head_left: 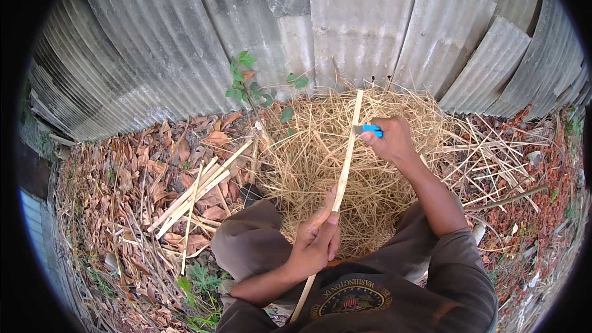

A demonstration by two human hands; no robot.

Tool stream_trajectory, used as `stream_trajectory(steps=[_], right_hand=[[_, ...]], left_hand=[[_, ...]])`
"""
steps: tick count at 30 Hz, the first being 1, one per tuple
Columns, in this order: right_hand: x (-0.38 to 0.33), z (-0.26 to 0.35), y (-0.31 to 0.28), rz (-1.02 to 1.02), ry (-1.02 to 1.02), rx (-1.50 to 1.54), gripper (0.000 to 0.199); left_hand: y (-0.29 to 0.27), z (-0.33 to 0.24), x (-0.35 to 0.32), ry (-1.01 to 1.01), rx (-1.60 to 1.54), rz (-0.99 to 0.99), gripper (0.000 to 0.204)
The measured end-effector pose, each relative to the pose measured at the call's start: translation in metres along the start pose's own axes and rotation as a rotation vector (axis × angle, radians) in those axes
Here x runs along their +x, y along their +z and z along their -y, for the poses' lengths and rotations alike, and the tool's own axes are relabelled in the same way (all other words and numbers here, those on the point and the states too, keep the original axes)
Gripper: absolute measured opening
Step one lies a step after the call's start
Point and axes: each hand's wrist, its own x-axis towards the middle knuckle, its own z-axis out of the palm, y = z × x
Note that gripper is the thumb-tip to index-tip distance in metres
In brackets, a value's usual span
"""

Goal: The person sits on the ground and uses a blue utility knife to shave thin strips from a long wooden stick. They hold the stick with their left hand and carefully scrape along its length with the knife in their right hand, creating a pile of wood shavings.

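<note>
A person sat on the ground facing a grey corrugated metal wall. The left hand was closed in a firm grip around the near part of a long pale split bamboo strip, which ran away from the body over a heap of dry yellow straw-like shavings. The right hand, farther off, was clamped on a small blue-handled knife with its blade against the strip. A bundle of pale bamboo slats lay to the left on brown dry leaves.
</note>
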Motion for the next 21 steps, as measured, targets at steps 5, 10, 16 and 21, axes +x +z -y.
stream_trajectory(steps=[5, 10, 16, 21], right_hand=[[-0.013, 0.021, 0.003, 0.058, -0.17, -0.02, 0.072], [0.0, -0.009, -0.001, 0.077, -0.062, -0.181, 0.075], [0.006, -0.023, 0.009, 0.094, 0.132, -0.188, 0.077], [0.041, -0.084, -0.029, 0.029, 0.775, -0.114, 0.08]], left_hand=[[-0.003, -0.001, 0.002, -0.03, 0.013, -0.003, 0.051], [-0.002, 0.007, 0.005, -0.02, -0.025, 0.005, 0.05], [0.001, 0.0, 0.01, -0.116, -0.1, -0.048, 0.051], [0.016, 0.0, -0.015, 0.078, 0.097, 0.222, 0.051]])
